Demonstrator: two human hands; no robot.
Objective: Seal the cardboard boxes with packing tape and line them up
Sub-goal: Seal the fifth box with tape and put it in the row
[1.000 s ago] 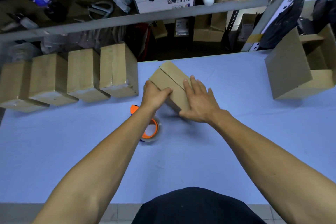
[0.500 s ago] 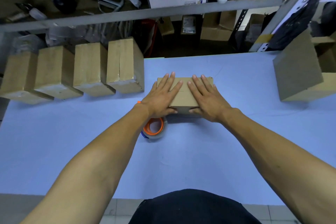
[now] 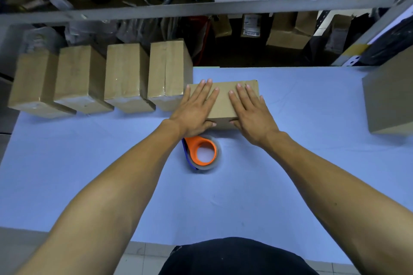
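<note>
A small closed cardboard box [image 3: 223,101] lies flat on the blue table [image 3: 301,163], just right of a row of several sealed boxes [image 3: 126,73] lined up along the far left edge. My left hand [image 3: 194,110] and my right hand [image 3: 251,113] press flat on the box's top, fingers spread, thumbs hooked over its near side. The box's left end is hidden under my left hand and seems to touch the nearest box of the row [image 3: 168,69]. An orange tape dispenser [image 3: 201,152] with a clear roll lies on the table right below my left wrist.
A larger cardboard box [image 3: 388,100] stands at the right edge of the table. Behind the table a grey shelf rail [image 3: 201,9] crosses the view, with cluttered storage and more cartons beyond. The near half of the table is bare blue surface.
The box was turned from a diagonal to lie square to the table and slid left toward the row. Both hands went from gripping its sides to lying flat on top.
</note>
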